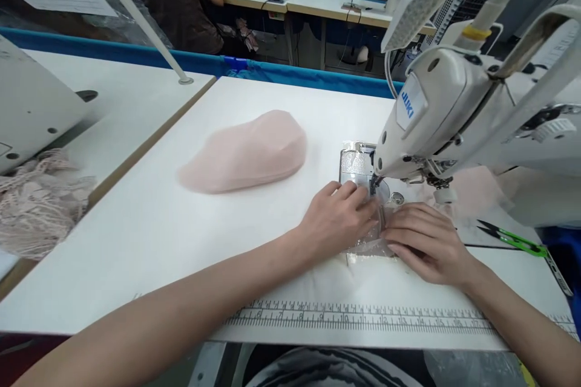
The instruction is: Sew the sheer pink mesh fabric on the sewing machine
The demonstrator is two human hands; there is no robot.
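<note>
My left hand (342, 217) is beside the presser foot (374, 184) of a white sewing machine (442, 97), its fingers curled down onto a sheer, pale piece of fabric (370, 248). To its right, my right hand (426, 242) has its fingers pressed together on the same fabric, just in front of the needle area. The fabric's edge between the hands is partly hidden by the fingers. Beyond my left hand shows the metal needle plate (356, 163). A flat, light-pink sheer fabric piece (249, 154) lies on the table to the left.
Green thread snips (521, 243) lie on the right, near more pink fabric (479, 190) behind the machine head. A printed ruler (345, 317) runs along the front edge. Pinkish stringy fabric (40, 208) is heaped at left. Across the blue border, a person (167, 0) sits by another machine.
</note>
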